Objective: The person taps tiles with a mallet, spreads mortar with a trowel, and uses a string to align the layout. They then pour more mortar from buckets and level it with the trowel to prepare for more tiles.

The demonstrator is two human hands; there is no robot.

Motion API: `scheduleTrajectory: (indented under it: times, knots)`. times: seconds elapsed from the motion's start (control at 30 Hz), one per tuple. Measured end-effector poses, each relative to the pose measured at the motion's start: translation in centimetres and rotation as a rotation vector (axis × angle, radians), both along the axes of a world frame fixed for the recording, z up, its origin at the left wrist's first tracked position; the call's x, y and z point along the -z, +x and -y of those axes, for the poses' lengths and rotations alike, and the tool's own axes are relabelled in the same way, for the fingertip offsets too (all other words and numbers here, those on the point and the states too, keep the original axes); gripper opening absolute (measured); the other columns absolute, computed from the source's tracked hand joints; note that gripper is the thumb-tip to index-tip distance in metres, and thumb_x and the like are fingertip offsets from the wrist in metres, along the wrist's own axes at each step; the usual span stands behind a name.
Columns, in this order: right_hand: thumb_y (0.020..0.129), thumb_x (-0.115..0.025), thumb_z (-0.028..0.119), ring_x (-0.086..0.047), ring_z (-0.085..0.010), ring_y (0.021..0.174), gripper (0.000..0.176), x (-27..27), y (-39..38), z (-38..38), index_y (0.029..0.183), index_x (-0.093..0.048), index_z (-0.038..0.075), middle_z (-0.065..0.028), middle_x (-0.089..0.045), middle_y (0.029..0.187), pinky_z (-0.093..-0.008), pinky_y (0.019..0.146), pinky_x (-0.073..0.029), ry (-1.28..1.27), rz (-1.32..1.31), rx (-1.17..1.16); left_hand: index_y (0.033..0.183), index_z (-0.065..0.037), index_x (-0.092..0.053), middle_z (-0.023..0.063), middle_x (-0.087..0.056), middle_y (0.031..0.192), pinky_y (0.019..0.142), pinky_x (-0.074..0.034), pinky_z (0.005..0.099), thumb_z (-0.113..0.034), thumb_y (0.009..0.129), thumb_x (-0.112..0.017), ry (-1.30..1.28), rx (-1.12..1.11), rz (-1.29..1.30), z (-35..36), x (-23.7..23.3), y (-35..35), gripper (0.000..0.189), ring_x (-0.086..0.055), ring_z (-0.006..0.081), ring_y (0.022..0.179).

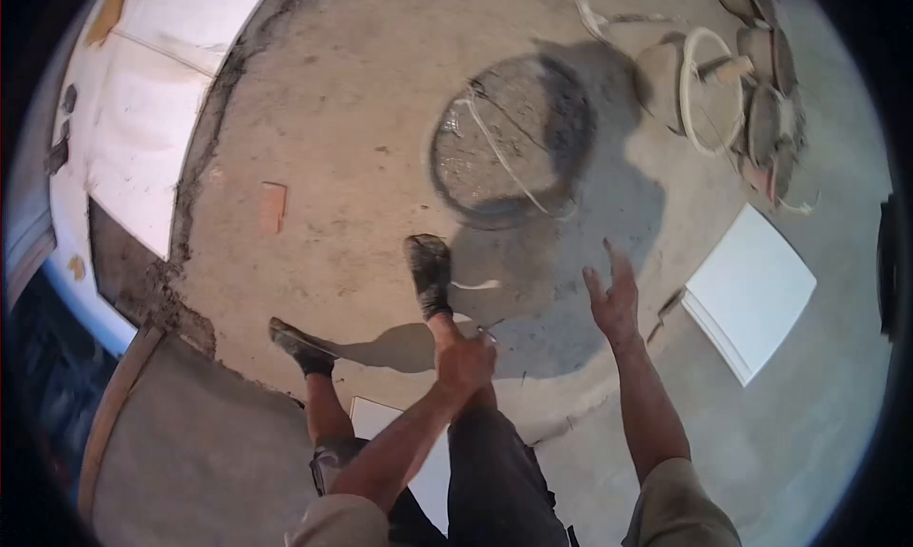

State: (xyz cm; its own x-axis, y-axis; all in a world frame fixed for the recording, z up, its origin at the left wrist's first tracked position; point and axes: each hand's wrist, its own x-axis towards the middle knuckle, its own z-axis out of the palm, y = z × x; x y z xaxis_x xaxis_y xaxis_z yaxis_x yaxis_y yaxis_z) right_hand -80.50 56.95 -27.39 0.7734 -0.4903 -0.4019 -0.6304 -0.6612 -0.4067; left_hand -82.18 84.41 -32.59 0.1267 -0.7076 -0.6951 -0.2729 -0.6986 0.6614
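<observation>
A small metal thing (487, 336) was held in the left hand's (464, 362) curled fingers; the right hand's (616, 304) were spread wide. The tub (509, 147) was set right of the floor's (333, 100) tiled left edge.

Tiling site indoors, bare gritty floor (352, 100), mortar bucket (514, 138), white tiles (751, 295)

No readable text, label, brand, number or sign shows anywhere, near the hands or farther from them.
</observation>
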Motion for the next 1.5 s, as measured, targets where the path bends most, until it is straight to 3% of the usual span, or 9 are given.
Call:
scheduleTrajectory:
  times: [0.13, 0.23, 0.4, 0.57, 0.7, 0.77, 1.07, 1.3, 1.5]
  knots:
    - [0.086, -0.062, 0.025, -0.054, -0.0377, 0.108, 0.044, -3.2, 14.0, -4.7, 0.123, -0.051, 0.004, -0.0225, -0.058, 0.114, -0.0392, 0.092, -0.043, 0.138, 0.388, -0.059, 0.097, -0.009, -0.062, 0.0157, -0.067, 0.085, 0.071, -0.053, 0.0420, -0.037, 0.087, -0.053, 0.306, -0.525, 0.193, -5.4, -0.4, 7.6, 0.031, -0.066, 0.0326, 0.078]
    - [0.085, -0.063, 0.030, -0.061, -0.0363, 0.095, 0.039, -3.9, 19.2, -8.6, 0.111, -0.055, 0.001, -0.0221, -0.064, 0.097, -0.0396, 0.083, -0.047, 0.654, -0.184, 0.013, 0.100, -0.008, -0.062, 0.0146, -0.067, 0.088, 0.075, -0.051, 0.0415, -0.039, 0.088, -0.050, 0.301, -0.683, 0.267, -10.3, -2.2, 11.2, 0.035, -0.065, 0.0327, 0.083]
    - [0.084, -0.060, 0.036, -0.059, -0.0390, 0.073, 0.039, -1.3, 18.4, -11.5, 0.084, -0.057, -0.003, -0.0224, -0.060, 0.077, -0.0424, 0.067, -0.045, 0.041, -0.206, -0.158, 0.108, -0.007, -0.061, 0.0139, -0.068, 0.091, 0.081, -0.048, 0.0398, -0.040, 0.089, -0.047, 0.394, -1.121, -0.093, -18.4, -1.2, 11.3, 0.040, -0.064, 0.0313, 0.091]
    - [0.084, -0.060, 0.029, -0.049, -0.0364, 0.063, 0.036, -5.5, 19.5, -12.1, 0.075, -0.054, -0.005, -0.0255, -0.053, 0.071, -0.0420, 0.062, -0.039, 0.119, -0.205, -0.087, 0.110, -0.002, -0.061, 0.0117, -0.067, 0.080, 0.069, -0.049, 0.0290, -0.041, 0.090, -0.050, 0.312, -1.538, -0.154, -24.4, 1.9, 4.5, 0.046, -0.062, 0.0171, 0.072]
    - [0.085, -0.056, 0.020, -0.040, -0.0263, 0.060, 0.028, -6.8, 15.5, -17.6, 0.075, -0.052, -0.005, -0.0213, -0.047, 0.065, -0.0382, 0.061, -0.038, 0.065, 0.101, -0.573, 0.109, -0.003, -0.062, 0.0115, -0.067, 0.089, 0.077, -0.048, 0.0323, -0.043, 0.090, -0.049, 0.324, -1.657, -0.193, -29.6, 1.3, 4.0, 0.047, -0.062, 0.0199, 0.082]
    - [0.086, -0.055, 0.017, -0.042, -0.0204, 0.061, 0.024, -13.3, 16.9, -24.1, 0.076, -0.053, -0.005, -0.0188, -0.045, 0.063, -0.0362, 0.061, -0.039, 0.209, -0.332, -0.172, 0.105, -0.003, -0.064, 0.0130, -0.066, 0.098, 0.086, -0.044, 0.0337, -0.048, 0.090, -0.046, 0.413, -1.602, -0.195, -32.3, 0.7, 4.8, 0.051, -0.060, 0.0227, 0.096]
    - [0.091, -0.056, 0.018, -0.041, -0.0068, 0.053, 0.023, -31.7, 24.2, -31.5, 0.074, -0.057, 0.002, -0.0001, -0.046, 0.057, -0.0254, 0.049, -0.033, 0.605, -0.776, -0.230, 0.135, -0.010, -0.046, 0.0105, -0.053, 0.129, 0.102, -0.035, 0.0350, -0.066, 0.087, -0.041, -0.365, -1.811, -1.176, -35.1, -0.1, 12.3, 0.074, -0.048, 0.0287, 0.119]
    - [0.086, -0.068, 0.025, -0.047, -0.0093, 0.057, 0.027, -32.3, 24.9, -40.5, 0.075, -0.061, 0.001, -0.0016, -0.054, 0.061, -0.0263, 0.052, -0.037, 0.702, -0.919, -0.439, 0.137, -0.009, -0.043, 0.0082, -0.052, 0.131, 0.100, -0.037, 0.0371, -0.065, 0.088, -0.040, -0.709, -1.734, -1.652, -38.8, 1.2, 13.6, 0.074, -0.049, 0.0253, 0.117]
    - [0.088, -0.063, 0.019, -0.046, -0.0069, 0.055, 0.022, -28.8, 21.2, -47.0, 0.075, -0.056, 0.002, -0.0031, -0.052, 0.058, -0.0274, 0.051, -0.040, 0.578, -0.800, -0.552, 0.134, -0.010, -0.047, 0.0069, -0.054, 0.128, 0.097, -0.039, 0.0385, -0.062, 0.090, -0.039, -0.622, -1.825, -1.422, -46.6, 4.4, 11.6, 0.068, -0.051, 0.0222, 0.115]
